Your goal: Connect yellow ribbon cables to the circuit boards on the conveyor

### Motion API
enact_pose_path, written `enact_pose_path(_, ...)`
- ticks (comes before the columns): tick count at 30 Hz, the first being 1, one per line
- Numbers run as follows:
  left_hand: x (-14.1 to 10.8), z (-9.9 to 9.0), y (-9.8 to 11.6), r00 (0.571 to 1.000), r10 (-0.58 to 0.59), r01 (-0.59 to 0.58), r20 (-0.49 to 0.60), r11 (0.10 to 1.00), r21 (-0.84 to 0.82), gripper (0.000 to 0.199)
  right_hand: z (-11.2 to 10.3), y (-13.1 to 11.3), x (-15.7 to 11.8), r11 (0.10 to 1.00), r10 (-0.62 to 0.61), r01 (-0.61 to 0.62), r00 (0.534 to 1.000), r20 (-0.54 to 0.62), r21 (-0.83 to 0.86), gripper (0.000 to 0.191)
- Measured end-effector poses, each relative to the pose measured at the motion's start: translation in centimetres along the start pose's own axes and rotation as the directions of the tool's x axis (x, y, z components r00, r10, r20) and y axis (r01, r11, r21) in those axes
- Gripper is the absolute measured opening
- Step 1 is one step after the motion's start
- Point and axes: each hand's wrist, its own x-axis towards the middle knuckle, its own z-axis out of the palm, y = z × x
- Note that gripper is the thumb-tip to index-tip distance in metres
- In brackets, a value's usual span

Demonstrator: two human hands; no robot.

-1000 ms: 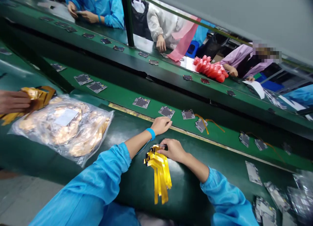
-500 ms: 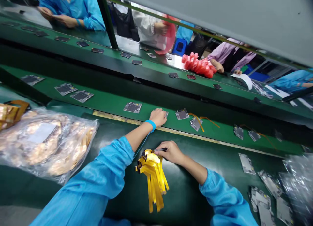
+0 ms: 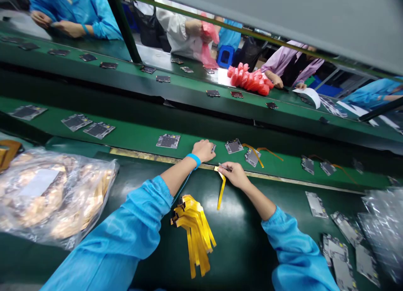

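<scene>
My left hand [image 3: 204, 151] reaches onto the green belt, its fingers closed over a circuit board [image 3: 214, 148]; only one edge of the board shows. Close by on the right, my right hand [image 3: 234, 174] pinches a yellow flex cable [image 3: 221, 192] whose strip hangs down over the worktop. Something small and greyish shows at those fingertips, too small to make out. Below both hands, a fanned pile of yellow flex cables [image 3: 195, 228] with dark ends lies on the worktop. A circuit board with an orange cable [image 3: 252, 157] rests to the right on the belt.
More boards [image 3: 168, 141] sit along the belt. A clear bag of copper-coloured parts [image 3: 78, 190] lies left; loose boards [image 3: 338, 257] and clear plastic wrap [image 3: 382, 228] lie right. A pale strip [image 3: 283, 182] edges the belt. Co-workers' hands and red bundles [image 3: 250, 79] are across.
My right hand has moved up and right from the pile to the belt's edge, bringing one flex cable with it. My left hand remains over the board. The view has shifted slightly.
</scene>
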Motion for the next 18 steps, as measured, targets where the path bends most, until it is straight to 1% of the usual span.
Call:
enact_pose_path(3,0.2,0.0,0.2,1.000,-0.002,0.002,0.002,1.000,-0.003,0.017,-0.9,0.4,1.5,0.993,0.059,-0.068,0.994,-0.096,-0.099,0.038)
enact_pose_path(6,-0.1,0.0,0.0,1.000,0.005,-0.005,0.002,1.000,-0.006,0.017,-1.1,0.3,3.0,0.960,0.147,-0.187,0.969,-0.196,-0.206,0.032)
enact_pose_path(8,-0.6,0.1,-0.3,0.999,0.036,-0.036,-0.009,0.999,-0.010,0.017,-1.2,-0.2,3.9,0.929,0.188,-0.252,0.952,-0.242,-0.270,0.027)
enact_pose_path(10,-1.4,0.4,-0.7,0.993,0.102,-0.103,-0.051,0.994,-0.023,0.016,-1.2,-0.6,4.5,0.896,0.217,-0.300,0.939,-0.267,-0.326,0.023)
enact_pose_path(13,-2.8,1.1,-1.2,0.970,0.209,-0.215,-0.126,0.976,-0.034,0.019,-1.1,-1.1,5.0,0.858,0.245,-0.347,0.925,-0.292,-0.379,0.021)
enact_pose_path(18,-3.9,1.9,-1.5,0.944,0.302,-0.308,-0.133,0.951,-0.026,0.031,-1.1,-1.0,5.1,0.834,0.256,-0.364,0.921,-0.295,-0.415,0.021)
